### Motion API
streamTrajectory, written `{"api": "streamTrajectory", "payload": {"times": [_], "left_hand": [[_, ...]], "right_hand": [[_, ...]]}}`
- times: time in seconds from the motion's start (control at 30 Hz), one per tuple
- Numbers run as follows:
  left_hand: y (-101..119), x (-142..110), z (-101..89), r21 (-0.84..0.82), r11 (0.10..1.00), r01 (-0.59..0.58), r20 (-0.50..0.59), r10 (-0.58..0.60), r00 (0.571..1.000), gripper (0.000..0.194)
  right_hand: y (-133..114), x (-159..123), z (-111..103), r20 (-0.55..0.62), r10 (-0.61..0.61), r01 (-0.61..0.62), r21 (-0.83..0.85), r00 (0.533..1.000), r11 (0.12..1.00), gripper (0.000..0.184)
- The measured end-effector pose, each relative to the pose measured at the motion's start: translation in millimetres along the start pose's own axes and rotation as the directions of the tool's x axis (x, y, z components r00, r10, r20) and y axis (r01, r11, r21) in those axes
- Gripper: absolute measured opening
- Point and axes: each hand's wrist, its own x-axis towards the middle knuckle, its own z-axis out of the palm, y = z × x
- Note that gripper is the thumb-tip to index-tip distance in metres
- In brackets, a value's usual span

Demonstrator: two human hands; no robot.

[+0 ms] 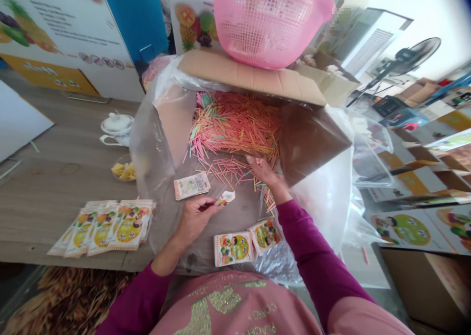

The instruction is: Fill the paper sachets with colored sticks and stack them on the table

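Observation:
A cardboard box lined with clear plastic lies open in front of me, with a heap of thin pink, orange and green sticks inside. My left hand pinches a small printed packet over the plastic. My right hand reaches palm down into the loose sticks at the heap's near edge, its fingers slightly curled among them. Another packet lies just above my left hand, and two packets rest on the plastic near my body.
A fanned row of several packets lies on the wooden table at left. A white teapot and a dish of yellow pieces stand behind them. A pink basket sits on the box flap. Cartons and a fan crowd the right.

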Motion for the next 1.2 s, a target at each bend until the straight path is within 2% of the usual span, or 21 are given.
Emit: {"api": "streamTrajectory", "payload": {"times": [0.1, 0.17, 0.27, 0.37, 0.47, 0.57, 0.7, 0.8, 0.9, 1.0, 1.1, 1.2], "left_hand": [[2, 0, 0.5, 0.005, 1.0, 0.012, 0.001, -0.012, 1.0, 0.024], [3, 3, 0.3, 0.013, 1.0, 0.023, -0.002, -0.023, 1.0, 0.025], [8, 10, 0.3, 0.052, 0.998, 0.029, 0.023, -0.03, 0.999, 0.028], [14, 15, 1.7, 0.075, 0.997, 0.019, 0.076, -0.025, 0.997, 0.031], [17, 16, 2.8, 0.04, 0.999, 0.022, 0.111, -0.026, 0.993, 0.03], [16, 15, 1.7, -0.012, 1.0, 0.022, 0.122, -0.02, 0.992, 0.027], [11, 14, -1.6, -0.071, 0.997, 0.017, 0.128, -0.008, 0.992, 0.024], [10, 14, -1.2, -0.101, 0.995, 0.022, 0.136, -0.008, 0.991, 0.024], [9, 16, 3.4, -0.162, 0.986, 0.035, 0.134, -0.013, 0.991, 0.027], [8, 19, 10.4, -0.259, 0.963, 0.077, 0.129, -0.044, 0.991, 0.034], [6, 24, 16.5, -0.382, 0.913, 0.144, 0.153, -0.091, 0.984, 0.037], [7, 29, 21.4, -0.506, 0.832, 0.227, 0.206, -0.139, 0.969, 0.042]], "right_hand": [[-3, -9, -1, -0.043, 0.057, -0.058, -0.002, 0.997, 0.998, 0.069], [-10, -19, 2, -0.014, 0.032, -0.031, 0.102, 0.999, 0.994, 0.079], [-29, -34, 14, 0.106, -0.066, 0.02, 0.389, 0.992, 0.921, 0.09], [-50, -44, 30, 0.264, -0.145, -0.01, 0.51, 0.954, 0.86, 0.095], [-58, -48, 40, 0.38, -0.218, 0.009, 0.481, 0.899, 0.877, 0.093], [-53, -46, 44, 0.429, -0.279, 0.069, 0.442, 0.859, 0.894, 0.084], [-44, -42, 44, 0.467, -0.274, 0.053, 0.433, 0.841, 0.9, 0.09], [-49, -42, 42, 0.478, -0.251, 0.051, 0.393, 0.842, 0.918, 0.092], [-56, -42, 41, 0.51, -0.279, 0.128, 0.311, 0.814, 0.942, 0.088], [-59, -39, 40, 0.518, -0.346, 0.201, 0.316, 0.782, 0.927, 0.076], [-61, -37, 37, 0.472, -0.372, 0.201, 0.373, 0.799, 0.906, 0.072], [-68, -40, 34, 0.363, -0.346, 0.188, 0.403, 0.865, 0.895, 0.076]]}}
